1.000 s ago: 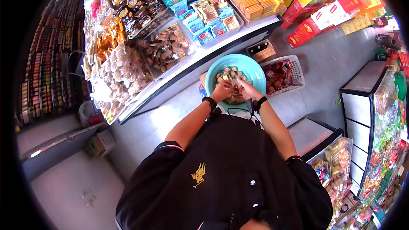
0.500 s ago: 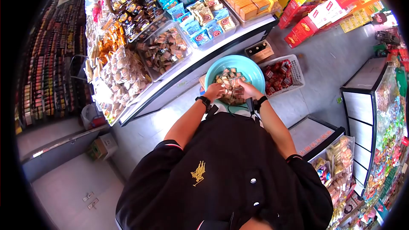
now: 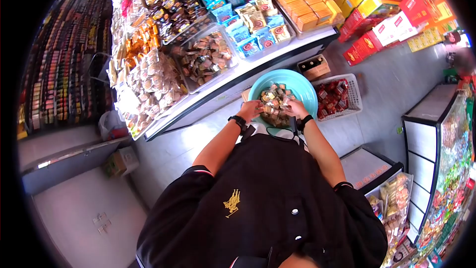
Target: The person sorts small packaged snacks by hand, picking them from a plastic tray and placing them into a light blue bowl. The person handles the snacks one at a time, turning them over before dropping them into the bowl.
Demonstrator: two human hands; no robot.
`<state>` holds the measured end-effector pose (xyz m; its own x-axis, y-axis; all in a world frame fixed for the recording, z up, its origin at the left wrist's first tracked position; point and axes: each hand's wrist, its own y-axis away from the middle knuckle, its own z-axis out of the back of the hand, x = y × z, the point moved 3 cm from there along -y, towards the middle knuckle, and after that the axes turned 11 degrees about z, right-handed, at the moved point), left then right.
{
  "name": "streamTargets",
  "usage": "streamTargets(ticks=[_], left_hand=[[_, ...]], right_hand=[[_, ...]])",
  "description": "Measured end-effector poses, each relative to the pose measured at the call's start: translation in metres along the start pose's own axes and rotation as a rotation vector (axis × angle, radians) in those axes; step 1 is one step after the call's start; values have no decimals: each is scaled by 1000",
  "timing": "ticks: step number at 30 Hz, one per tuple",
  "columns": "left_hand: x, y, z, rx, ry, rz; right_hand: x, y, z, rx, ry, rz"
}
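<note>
A teal round basin (image 3: 303, 85) sits on the floor in front of me, heaped with small wrapped sweets (image 3: 275, 100). My left hand (image 3: 252, 110) reaches into the pile from the left and my right hand (image 3: 296, 109) from the right, both with fingers curled into the sweets. Each wrist wears a black band. Whether either hand actually grips sweets is too small to tell. My black shirt fills the lower part of the view.
A white display shelf (image 3: 277, 54) with trays of packaged snacks runs behind the basin. A white basket of red packets (image 3: 353, 88) stands to its right, a small cardboard box (image 3: 314, 65) behind. Glass cabinets (image 3: 436, 134) stand at right, stacked red and yellow boxes (image 3: 396, 10) beyond.
The view has shifted slightly, so the basin and shelf sit a little further right. Both hands stay in the sweets, fingers working through the pile.
</note>
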<state>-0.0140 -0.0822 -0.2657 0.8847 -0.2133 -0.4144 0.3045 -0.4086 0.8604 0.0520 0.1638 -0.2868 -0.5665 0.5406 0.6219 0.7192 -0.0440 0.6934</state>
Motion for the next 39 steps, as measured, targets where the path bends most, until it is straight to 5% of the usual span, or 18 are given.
streamTargets(ticks=[4, 9, 12, 18, 21, 25, 26, 28, 29, 33, 34, 39], left_hand=[[-13, 9, 21, -39, 153, 43], [-45, 37, 57, -262, 255, -128], [-78, 56, 78, -375, 377, -244], [-137, 49, 150, -439, 497, -462], [-158, 29, 193, -502, 502, -527], [-163, -19, 254, -660, 268, -208], [-165, -29, 261, -641, 268, -256], [-157, -65, 279, -565, 239, -427], [-138, -97, 291, -496, 264, -305], [-128, -121, 279, -463, 220, -445], [-132, -119, 275, -442, 255, -476], [-165, -104, 263, -544, 237, -299]], right_hand=[[-14, -33, -4, -64, 260, -56], [-2, -69, -49, 183, 142, -22], [35, -76, -110, 136, 227, 174], [114, -102, -264, 385, 231, 171], [99, -159, -308, 399, 275, 183], [71, -237, -338, 314, 772, 156], [68, -247, -344, 296, 802, 317], [39, -280, -341, 185, 710, 280], [27, -293, -338, 126, 664, 262], [37, -273, -357, 20, 475, -11], [36, -284, -353, 85, 619, 104], [26, -278, -349, 32, 477, -30]])
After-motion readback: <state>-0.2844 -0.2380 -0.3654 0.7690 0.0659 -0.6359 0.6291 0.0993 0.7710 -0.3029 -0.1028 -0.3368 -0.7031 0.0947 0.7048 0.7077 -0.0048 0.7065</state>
